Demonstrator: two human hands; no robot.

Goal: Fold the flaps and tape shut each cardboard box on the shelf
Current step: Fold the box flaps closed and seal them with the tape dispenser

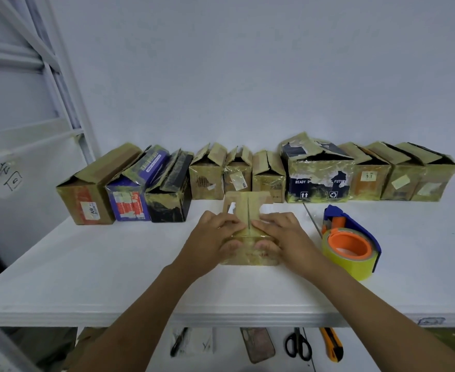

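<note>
Shelf [86,277], white. Boxes counted: eleven.

Ten stand in a row [268,181] along the back edge, side by side, most of them touching a neighbour. Left to right:
- one brown with a red label
- one blue
- one black
- three small brown
- one large dark-blue
- three brown at the right end

Their tops are loose or partly raised wherever I can make them out.

The eleventh box [249,255] sits alone in front of the row's middle, apart from it and towards the front edge. Its two flaps [248,208] meet at a centre seam. I cannot tell whether their far part lies flat or stands up.

Hands: two, both on this box. Left hand [213,237] is left of the seam and right hand [285,237] is right of it. The fingers [231,224] lie fairly straight across the top, pressing the flaps down. Both thumbs are down on the near face. Neither hand holds any tool.

Dispenser [355,229]: one, blue, carrying one yellow roll on an orange core. It is right of the box, near the right hand and untouched.

On a lower level below the front edge:
- one pair of scissors [298,345]
- one orange knife [333,347]
- one phone [258,345]
</note>
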